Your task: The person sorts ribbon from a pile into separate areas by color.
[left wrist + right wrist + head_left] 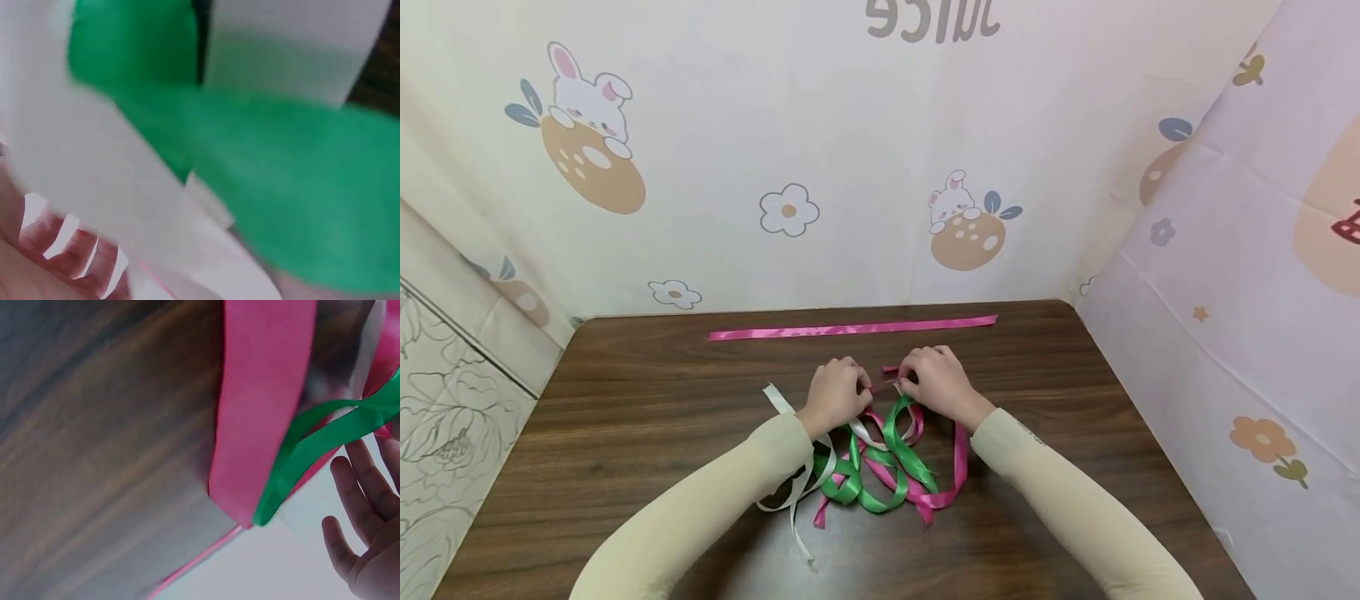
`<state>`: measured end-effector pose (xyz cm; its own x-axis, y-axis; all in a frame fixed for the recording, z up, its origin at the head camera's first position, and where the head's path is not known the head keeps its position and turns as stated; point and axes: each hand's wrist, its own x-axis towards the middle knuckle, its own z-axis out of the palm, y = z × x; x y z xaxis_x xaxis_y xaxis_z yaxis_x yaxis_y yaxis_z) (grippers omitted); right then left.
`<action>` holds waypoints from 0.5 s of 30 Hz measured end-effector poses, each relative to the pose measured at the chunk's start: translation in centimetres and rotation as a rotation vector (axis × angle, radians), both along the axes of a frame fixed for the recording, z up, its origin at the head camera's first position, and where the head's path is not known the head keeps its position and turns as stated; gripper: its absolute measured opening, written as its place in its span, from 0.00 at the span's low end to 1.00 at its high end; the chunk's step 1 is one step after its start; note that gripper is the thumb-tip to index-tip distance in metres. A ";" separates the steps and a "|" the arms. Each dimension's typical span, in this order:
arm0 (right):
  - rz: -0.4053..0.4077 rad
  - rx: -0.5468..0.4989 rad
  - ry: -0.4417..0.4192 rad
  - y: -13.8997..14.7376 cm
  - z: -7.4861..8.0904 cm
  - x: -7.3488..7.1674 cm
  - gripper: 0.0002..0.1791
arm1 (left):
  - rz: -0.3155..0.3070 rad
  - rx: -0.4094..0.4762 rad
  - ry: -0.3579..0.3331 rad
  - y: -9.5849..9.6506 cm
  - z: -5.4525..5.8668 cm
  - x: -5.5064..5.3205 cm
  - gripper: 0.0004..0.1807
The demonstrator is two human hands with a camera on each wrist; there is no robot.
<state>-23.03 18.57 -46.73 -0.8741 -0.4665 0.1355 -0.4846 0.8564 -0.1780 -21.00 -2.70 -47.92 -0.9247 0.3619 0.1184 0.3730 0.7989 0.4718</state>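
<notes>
A tangle of satin ribbons lies on the table between my forearms: a green ribbon (905, 446), a pink ribbon (961, 462) and a white ribbon (799, 487). At its far side my left hand (837, 392) pinches a pink piece between thumb and fingertips. My right hand (942, 382) pinches ribbon a short way to the right; which strands its fingers hold is partly hidden. Close up in the left wrist view, the white ribbon (119, 169) and green ribbon (294, 187) cover much of the left hand. The right wrist view shows pink ribbon (262, 400) and green ribbon (331, 439) beside the right hand.
A separate pink ribbon (850, 329) lies straight along the back of the brown wooden table (647, 417). Behind the table hangs a white cloth (865, 133) with rabbits and flowers, and another patterned cloth (1240, 333) borders the right side.
</notes>
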 end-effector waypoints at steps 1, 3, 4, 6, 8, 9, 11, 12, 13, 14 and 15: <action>0.002 -0.007 0.001 0.1 0.2 0.1 0.04 | 0.001 0.009 0.005 -0.1 0.2 0.0 0.03; 0.008 -0.021 0.013 0.4 0.8 0.3 0.04 | 0.001 0.038 0.008 -0.4 0.7 0.1 0.04; 0.009 -0.025 0.019 0.5 1.1 0.4 0.03 | -0.001 0.047 0.010 -0.5 1.0 0.2 0.04; 0.012 -0.034 0.026 0.7 1.6 0.6 0.03 | -0.008 0.063 0.013 -0.8 1.5 0.2 0.04; 0.016 -0.047 0.029 0.9 2.3 0.8 0.03 | -0.019 0.076 0.026 -1.0 1.9 0.3 0.04; 0.016 -0.053 0.026 1.0 2.6 1.0 0.03 | -0.025 0.079 0.036 -1.1 2.1 0.3 0.04; 0.015 -0.063 0.024 1.1 3.3 1.3 0.03 | -0.036 0.079 0.054 -1.2 2.6 0.5 0.04; 0.015 -0.067 0.023 1.2 3.7 1.4 0.03 | -0.039 0.079 0.066 -1.3 2.9 0.5 0.03; 0.015 -0.070 0.023 1.2 4.0 1.6 0.03 | -0.041 0.079 0.074 -1.3 3.2 0.6 0.03; 0.014 -0.071 0.023 1.3 4.3 1.8 0.03 | -0.044 0.077 0.082 -1.4 3.4 0.6 0.03; 0.014 -0.072 0.023 1.3 4.6 1.9 0.03 | -0.048 0.077 0.094 -1.5 3.7 0.7 0.03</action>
<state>-21.09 19.90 -42.11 -0.8640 -0.4665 0.1894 -0.5008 0.8350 -0.2279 -20.29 -4.18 -44.21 -0.8903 0.3916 0.2325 0.4550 0.7420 0.4923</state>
